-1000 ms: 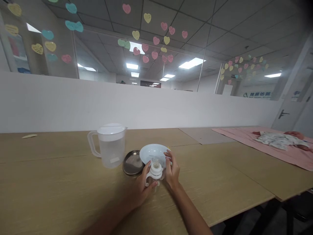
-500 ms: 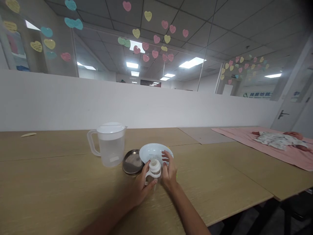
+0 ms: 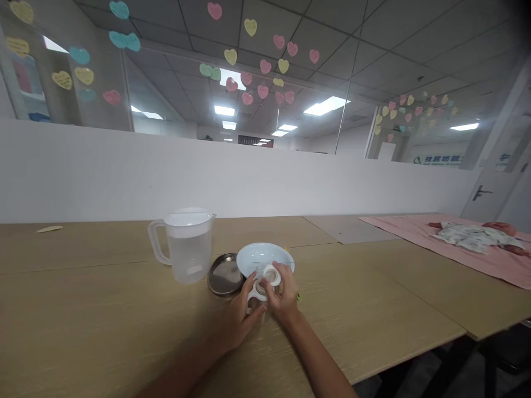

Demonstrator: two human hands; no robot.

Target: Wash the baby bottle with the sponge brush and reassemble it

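Observation:
My left hand is wrapped round a clear baby bottle with a white handle ring, upright low over the table; its round mouth faces up. In my right hand is the bottle's white collar top, pinched between thumb and fingers. The top is tipped on its side, just above the bottle's mouth, its ring opening toward me. Directly behind both hands stands a pale blue-white bowl. A round metal dish lies left of the bowl, close to my left hand.
A clear plastic pitcher with a handle stands left of the metal dish. Something small and yellow-green shows beside my right hand. At the right, a doll in patterned clothes lies on a pink cloth. A white wall borders the table's back.
The white top has come off the bottle and tilted over in my right hand, whose fingers have closed on it. My left hand has stayed round the bottle.

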